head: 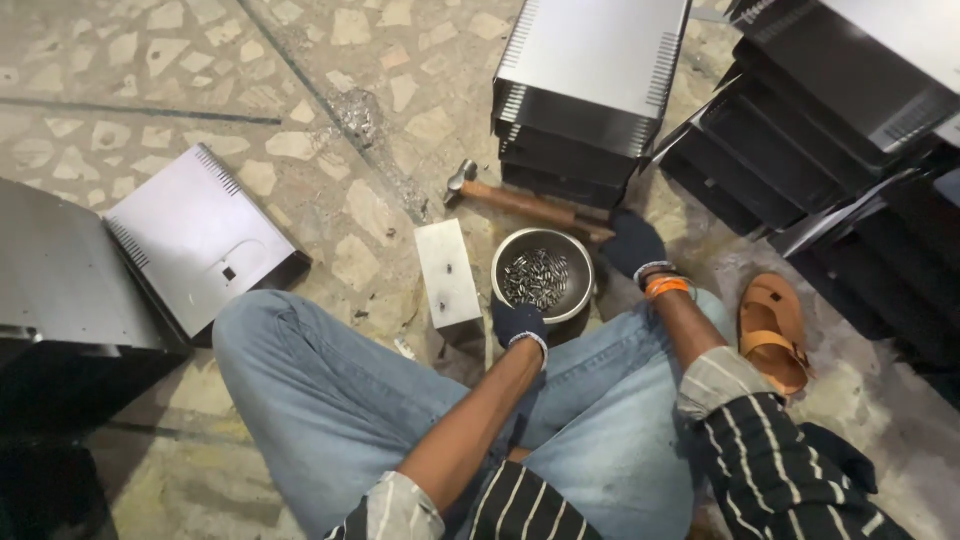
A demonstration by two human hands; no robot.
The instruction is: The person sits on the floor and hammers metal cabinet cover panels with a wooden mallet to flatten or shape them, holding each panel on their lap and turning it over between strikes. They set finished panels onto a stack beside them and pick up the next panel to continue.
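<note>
Several stacks of black sheet-metal covers (590,95) ring the work spot on the stone-chip floor (130,80): one pile straight ahead, a leaning row (830,130) at right, one dark case (60,290) at left with a single pale grey cover (195,235) lying flat beside it. Person sits on the floor, blue jeans (320,390), knees spread, striped sleeves pushed up.

Tan sandal (772,330) lies just right of the right knee, near the leaning row.

Wooden-handled hammer (520,203) lies on the floor between the front pile and the steel bowl (545,272), head to the left, untouched.

Steel bowl sits between the knees, holding a heap of small metal fasteners (535,278). Just left of it, a white rectangular block (448,273) with two small dark marks on top.

Left hand (519,323), dark glove, rests at the near rim of the bowl, fingers curled down; whether it grips anything cannot be told. Right hand (632,245), dark glove, orange band at the wrist, sits at the bowl's far right, over the hammer's handle end; fingers hidden, so open or closed cannot be told.

Judgement: step in hand looks like drawing fasteners from the bowl, both hands gathered on it. Picking from that loose heap in gloves would call for a fine pinch and a steady bowl.

Obstacles: hammer handle crosses close behind the bowl under the right hand; white block crowds the bowl's left side; knees hem in the near side.
</note>
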